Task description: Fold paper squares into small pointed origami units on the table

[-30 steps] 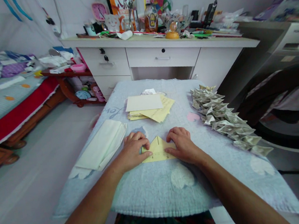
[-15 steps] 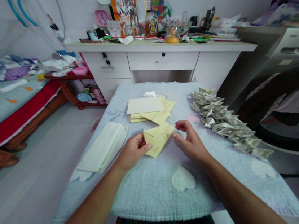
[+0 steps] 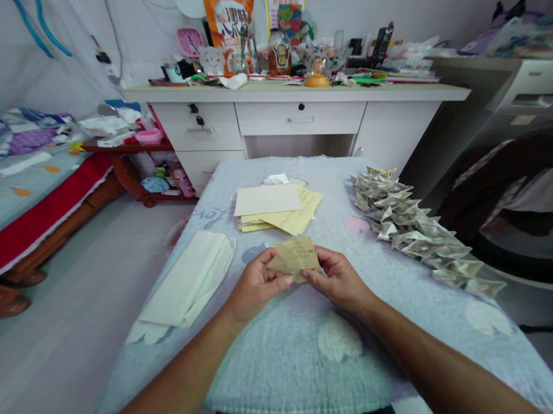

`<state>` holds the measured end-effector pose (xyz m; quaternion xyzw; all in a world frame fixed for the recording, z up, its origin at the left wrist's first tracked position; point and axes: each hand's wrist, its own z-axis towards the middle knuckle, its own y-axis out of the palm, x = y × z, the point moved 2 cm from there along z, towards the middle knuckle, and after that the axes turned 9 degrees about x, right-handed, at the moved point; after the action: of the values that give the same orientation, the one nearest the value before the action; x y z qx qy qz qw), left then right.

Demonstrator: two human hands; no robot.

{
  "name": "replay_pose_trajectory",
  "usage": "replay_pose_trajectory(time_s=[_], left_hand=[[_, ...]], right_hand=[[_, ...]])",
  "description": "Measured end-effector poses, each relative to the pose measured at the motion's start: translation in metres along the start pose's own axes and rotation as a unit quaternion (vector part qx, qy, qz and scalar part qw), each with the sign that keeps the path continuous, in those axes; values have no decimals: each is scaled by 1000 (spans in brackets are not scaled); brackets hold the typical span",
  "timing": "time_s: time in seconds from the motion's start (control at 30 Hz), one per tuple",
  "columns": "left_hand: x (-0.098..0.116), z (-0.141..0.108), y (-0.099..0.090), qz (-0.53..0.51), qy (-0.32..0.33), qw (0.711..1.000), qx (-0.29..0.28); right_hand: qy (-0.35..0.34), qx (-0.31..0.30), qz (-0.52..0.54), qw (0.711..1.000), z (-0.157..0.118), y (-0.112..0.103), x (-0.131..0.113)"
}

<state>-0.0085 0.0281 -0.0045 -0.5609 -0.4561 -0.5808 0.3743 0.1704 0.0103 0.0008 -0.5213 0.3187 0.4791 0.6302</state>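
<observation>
A small piece of yellowish folded paper [image 3: 297, 257] with faint writing is held up between my two hands, above the cloth-covered table [image 3: 276, 368]. My left hand [image 3: 260, 279] pinches its left edge, thumb in front. At the right edge, my right hand [image 3: 338, 276] grips it the same way; the fingers behind the paper are partly hidden. Just beyond lies a stack of yellow sheets [image 3: 295, 218] with a pale card [image 3: 266, 199] on top. Left of my hands is a folded pale green-white paper bundle [image 3: 184, 279].
Rows of folded grey paper points [image 3: 410, 224] run along the table's right side. Crumpled white tissue [image 3: 276, 179] sits behind the stack. A cluttered white desk [image 3: 299, 110] stands ahead, a bed [image 3: 27, 190] at left, a front-loading washing machine [image 3: 520, 96] at right.
My right hand has moved in from beside the paper and now grips its right edge. The paper has been turned, showing a smaller face with writing.
</observation>
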Motion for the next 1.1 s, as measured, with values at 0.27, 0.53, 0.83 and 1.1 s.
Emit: replay_pose_trajectory(time_s=[0.27,0.53,0.83,1.1], left_hand=[[15,-13,-4,202,181,957,107],[9,-13,-7,378,258,888,48],[5,-11,-13,510,263,819,14],[4,-8,-10,525,253,812,-34]], right_hand=[[-166,99,-289,938,0,-21,-8],[-187,-17,-399,898,-2,-13,-4],[-150,-98,-359,916,-2,-17,2],[-133,-92,-322,933,-2,-24,1]])
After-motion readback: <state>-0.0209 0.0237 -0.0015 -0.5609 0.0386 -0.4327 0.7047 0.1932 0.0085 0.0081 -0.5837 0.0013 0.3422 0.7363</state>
